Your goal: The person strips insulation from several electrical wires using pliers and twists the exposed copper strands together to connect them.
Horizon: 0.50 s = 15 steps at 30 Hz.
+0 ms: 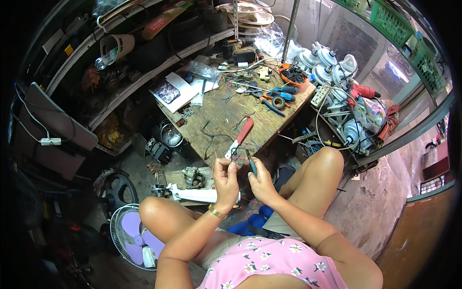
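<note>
Near the front corner of a wooden table, my left hand [225,179] pinches thin wires [238,159], some of them red. My right hand [261,182] is closed around a slim tool with a teal handle [252,166]. Its dark, narrow tip points up beside the wires; its exact kind is too small to make out. Just beyond both hands, a red and white elongated part [240,137] lies on the table's edge, with loose wires around it. A dark wire [209,137] curls on the wood to its left.
On the wooden table [207,115] are screwdrivers [284,94], a tape roll [278,102], an orange bowl [294,74] and a phone [166,91]. White fan parts [327,65] crowd the right side. A purple fan [137,236] and white fan stand [195,194] lie below.
</note>
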Motion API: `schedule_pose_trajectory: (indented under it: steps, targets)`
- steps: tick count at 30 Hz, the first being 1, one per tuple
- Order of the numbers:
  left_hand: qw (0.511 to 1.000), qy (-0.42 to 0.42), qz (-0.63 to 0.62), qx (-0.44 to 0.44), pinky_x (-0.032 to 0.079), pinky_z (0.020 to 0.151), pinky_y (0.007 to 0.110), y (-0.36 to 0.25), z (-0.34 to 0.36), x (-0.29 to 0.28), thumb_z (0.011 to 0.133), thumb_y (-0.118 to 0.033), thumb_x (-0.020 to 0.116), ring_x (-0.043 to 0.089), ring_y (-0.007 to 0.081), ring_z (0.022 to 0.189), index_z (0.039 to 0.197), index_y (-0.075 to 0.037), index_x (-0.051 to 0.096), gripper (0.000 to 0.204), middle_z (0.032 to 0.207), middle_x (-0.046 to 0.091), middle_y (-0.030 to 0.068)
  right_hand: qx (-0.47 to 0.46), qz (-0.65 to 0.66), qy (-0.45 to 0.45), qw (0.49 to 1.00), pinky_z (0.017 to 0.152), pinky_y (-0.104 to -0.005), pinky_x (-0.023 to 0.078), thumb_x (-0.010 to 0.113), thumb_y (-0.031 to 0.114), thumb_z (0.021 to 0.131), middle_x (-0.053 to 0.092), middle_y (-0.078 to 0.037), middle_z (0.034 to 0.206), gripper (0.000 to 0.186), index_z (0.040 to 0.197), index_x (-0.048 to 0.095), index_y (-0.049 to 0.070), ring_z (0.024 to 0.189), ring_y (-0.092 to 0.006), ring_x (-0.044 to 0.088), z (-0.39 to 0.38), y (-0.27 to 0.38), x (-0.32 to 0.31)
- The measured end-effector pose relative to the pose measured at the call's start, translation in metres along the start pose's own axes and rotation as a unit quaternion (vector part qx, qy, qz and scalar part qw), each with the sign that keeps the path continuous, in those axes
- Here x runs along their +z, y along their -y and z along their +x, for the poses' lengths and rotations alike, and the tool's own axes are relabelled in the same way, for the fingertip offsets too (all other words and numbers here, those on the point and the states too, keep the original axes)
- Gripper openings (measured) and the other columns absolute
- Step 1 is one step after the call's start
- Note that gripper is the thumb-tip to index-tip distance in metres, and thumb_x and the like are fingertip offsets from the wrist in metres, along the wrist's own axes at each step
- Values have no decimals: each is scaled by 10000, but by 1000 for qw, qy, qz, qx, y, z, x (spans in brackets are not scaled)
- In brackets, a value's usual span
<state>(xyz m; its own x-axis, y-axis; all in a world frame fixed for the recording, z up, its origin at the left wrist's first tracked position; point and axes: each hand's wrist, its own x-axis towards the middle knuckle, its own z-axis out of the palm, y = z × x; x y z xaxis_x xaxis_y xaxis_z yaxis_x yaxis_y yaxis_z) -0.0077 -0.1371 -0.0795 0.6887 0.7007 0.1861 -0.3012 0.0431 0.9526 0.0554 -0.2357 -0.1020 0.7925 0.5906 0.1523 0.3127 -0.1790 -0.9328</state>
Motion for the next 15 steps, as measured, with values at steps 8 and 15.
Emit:
schedule_pose_trajectory:
  steps: [8,15]
  targets:
    - [1000,2,-8,8,392,703,221,-5,-3,3,929,-72,486,460,76,746,853,-63,421,100,816,467,12,-14,16,9,1000,966,-357,361,470,-20,784,524,-193,1146,417,1197,421,-41,1113,-296,506,-6,7,4]
    - [999,38,3,-8,384,645,217,7,-10,-1,924,-84,490,440,71,694,842,-61,427,105,787,460,5,30,104,-16,994,872,-311,432,468,31,843,541,-109,1048,284,1120,430,-20,978,-167,531,2,5,5]
